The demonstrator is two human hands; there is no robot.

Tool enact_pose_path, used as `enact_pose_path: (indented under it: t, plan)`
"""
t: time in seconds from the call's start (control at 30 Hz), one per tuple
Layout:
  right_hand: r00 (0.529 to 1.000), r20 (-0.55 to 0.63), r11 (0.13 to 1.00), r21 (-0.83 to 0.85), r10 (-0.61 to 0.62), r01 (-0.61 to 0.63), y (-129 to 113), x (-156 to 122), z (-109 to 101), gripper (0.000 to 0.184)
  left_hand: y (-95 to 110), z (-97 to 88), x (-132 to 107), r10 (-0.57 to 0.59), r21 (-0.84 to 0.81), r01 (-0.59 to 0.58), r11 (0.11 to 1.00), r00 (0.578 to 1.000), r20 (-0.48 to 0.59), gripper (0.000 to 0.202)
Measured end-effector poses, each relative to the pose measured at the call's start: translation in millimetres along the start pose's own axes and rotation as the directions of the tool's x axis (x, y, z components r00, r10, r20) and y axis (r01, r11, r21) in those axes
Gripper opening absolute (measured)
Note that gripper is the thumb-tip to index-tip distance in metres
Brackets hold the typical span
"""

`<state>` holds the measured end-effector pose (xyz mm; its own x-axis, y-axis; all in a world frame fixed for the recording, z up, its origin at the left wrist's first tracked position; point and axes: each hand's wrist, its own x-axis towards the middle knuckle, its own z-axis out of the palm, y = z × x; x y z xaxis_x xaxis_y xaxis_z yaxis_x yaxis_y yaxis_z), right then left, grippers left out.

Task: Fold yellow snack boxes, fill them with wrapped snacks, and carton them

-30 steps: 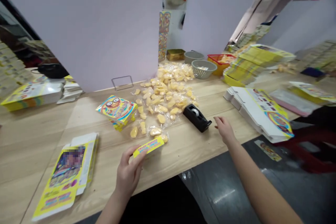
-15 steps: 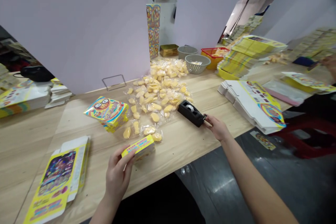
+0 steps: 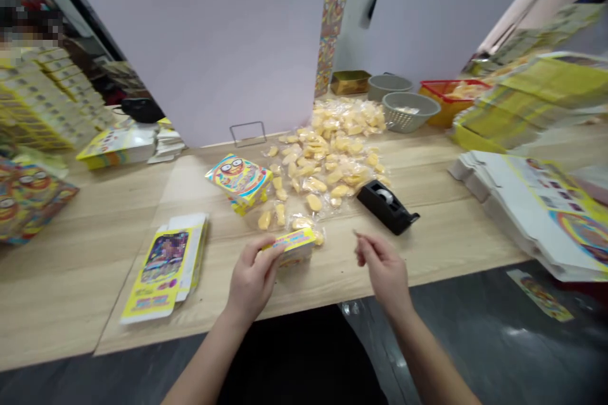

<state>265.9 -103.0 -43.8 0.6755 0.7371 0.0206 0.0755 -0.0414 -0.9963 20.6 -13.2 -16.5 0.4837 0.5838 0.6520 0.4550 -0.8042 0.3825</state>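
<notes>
My left hand (image 3: pixel 254 275) is closed around a small yellow printed box (image 3: pixel 297 250), which rests near the table's front edge. To its right, my right hand (image 3: pixel 384 266) is raised in a pinch, with a small piece of tape (image 3: pixel 356 233) just showing at the fingertips. A black tape dispenser (image 3: pixel 387 205) lies beyond that hand, apart from it. Behind the held box spreads a heap of yellow pieces in clear wrappers (image 3: pixel 332 158). Left of the heap sits another printed box (image 3: pixel 241 180) with a cartoon face in glasses.
A flattened carton (image 3: pixel 161 269) lies on the left of the table (image 3: pixel 228 335). Stacked white-and-yellow cartons (image 3: pixel 546 209) occupy the right side. Grey baskets (image 3: pixel 411 111) and a red-rimmed bin (image 3: pixel 444 104) stand at the back, beside a pale upright panel (image 3: pixel 204 44).
My right hand has left the tape dispenser's cutter end and come inward toward the held box, pinching tape. My left hand keeps the box. The view has swung left.
</notes>
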Motion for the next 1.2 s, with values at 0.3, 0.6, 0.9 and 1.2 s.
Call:
enact_pose_path:
  t: [0.3,0.6,0.9,1.2]
  plan:
    - [0.957,0.288,0.988,0.152,-0.024,-0.021,-47,-59,101,0.065,1,5.4,-10,0.016,0.032,-0.013,0.999,0.994,-0.109,0.019]
    - [0.962,0.272,0.999,0.026,0.029,-0.037,-40,-55,99,0.069,-8,4.8,-12,0.075,0.125,-0.080,0.989,0.996,0.046,0.028]
    - [0.978,0.205,0.977,-0.198,-0.035,0.076,-27,-42,92,0.070,-10,7.7,-2,0.060,0.092,-0.058,0.994,0.998,-0.022,0.051]
    - [0.375,0.489,0.168,-0.416,-0.787,0.894,-9,-32,67,0.057,-8,5.5,-3,0.038,-0.137,-0.048,0.989,0.996,-0.075,0.039]
